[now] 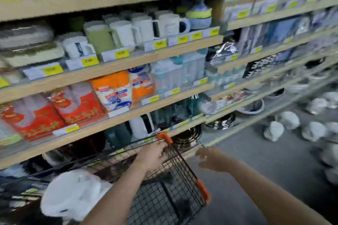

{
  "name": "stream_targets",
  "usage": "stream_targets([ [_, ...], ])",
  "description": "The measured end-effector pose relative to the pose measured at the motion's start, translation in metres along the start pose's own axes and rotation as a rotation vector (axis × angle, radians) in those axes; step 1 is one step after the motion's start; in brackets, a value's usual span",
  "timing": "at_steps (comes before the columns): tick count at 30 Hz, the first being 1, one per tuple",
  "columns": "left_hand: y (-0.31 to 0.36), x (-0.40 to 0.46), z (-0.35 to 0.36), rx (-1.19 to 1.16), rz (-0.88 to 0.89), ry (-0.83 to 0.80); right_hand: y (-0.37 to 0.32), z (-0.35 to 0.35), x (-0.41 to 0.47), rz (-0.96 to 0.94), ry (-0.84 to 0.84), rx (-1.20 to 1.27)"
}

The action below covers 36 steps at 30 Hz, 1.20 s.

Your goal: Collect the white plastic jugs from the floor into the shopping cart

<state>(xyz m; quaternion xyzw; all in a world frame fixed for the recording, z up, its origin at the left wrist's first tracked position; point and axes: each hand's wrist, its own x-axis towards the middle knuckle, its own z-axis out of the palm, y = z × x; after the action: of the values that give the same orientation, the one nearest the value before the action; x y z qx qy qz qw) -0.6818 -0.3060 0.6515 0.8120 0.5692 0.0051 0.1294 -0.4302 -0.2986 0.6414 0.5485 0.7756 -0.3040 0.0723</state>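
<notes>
The black wire shopping cart [175, 184] with orange corner pieces stands low in the middle of the view, tilted in the blurred frame. White plastic jugs [73, 193] lie inside it at the lower left. My left hand [152, 153] grips the cart's far rim beside an orange corner. My right hand [210, 158] hovers just right of the cart with fingers spread, holding nothing. Several more white jugs [274, 130] lie scattered on the grey floor at the right.
Wooden shelves [117, 78] full of mugs, packaged goods, bottles and metal pots run along the left and back, close to the cart. The grey floor aisle [247, 155] stretches right of the cart towards the scattered jugs.
</notes>
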Motion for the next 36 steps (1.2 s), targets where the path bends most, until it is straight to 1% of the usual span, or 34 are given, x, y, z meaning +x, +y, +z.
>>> stream_targets([
  [3,0.077,0.057,0.010,-0.003,0.081,-0.009,0.084,-0.017,-0.029,0.058,0.049,0.066],
  [7,0.181,0.128,0.029,-0.080,0.140,-0.029,0.185,-0.050,-0.067,0.138,0.061,0.091],
  [12,0.287,0.187,0.050,-0.151,0.225,-0.038,0.289,-0.082,-0.117,0.267,0.130,0.163],
  [17,0.354,0.242,0.074,-0.173,0.310,-0.112,0.369,-0.087,-0.149,0.374,0.241,0.342],
  [23,0.430,0.330,0.096,-0.147,0.413,-0.196,0.468,-0.095,-0.158,0.476,0.296,0.464],
  [31,0.523,0.498,0.116,-0.138,0.500,-0.293,0.623,-0.146,-0.126,0.650,0.330,0.646],
  [34,0.560,0.556,0.121,-0.107,0.520,-0.365,0.679,-0.161,-0.122,0.718,0.357,0.716],
  [36,0.584,0.589,0.126,-0.071,0.552,-0.385,0.710,-0.165,-0.125,0.765,0.366,0.763],
])
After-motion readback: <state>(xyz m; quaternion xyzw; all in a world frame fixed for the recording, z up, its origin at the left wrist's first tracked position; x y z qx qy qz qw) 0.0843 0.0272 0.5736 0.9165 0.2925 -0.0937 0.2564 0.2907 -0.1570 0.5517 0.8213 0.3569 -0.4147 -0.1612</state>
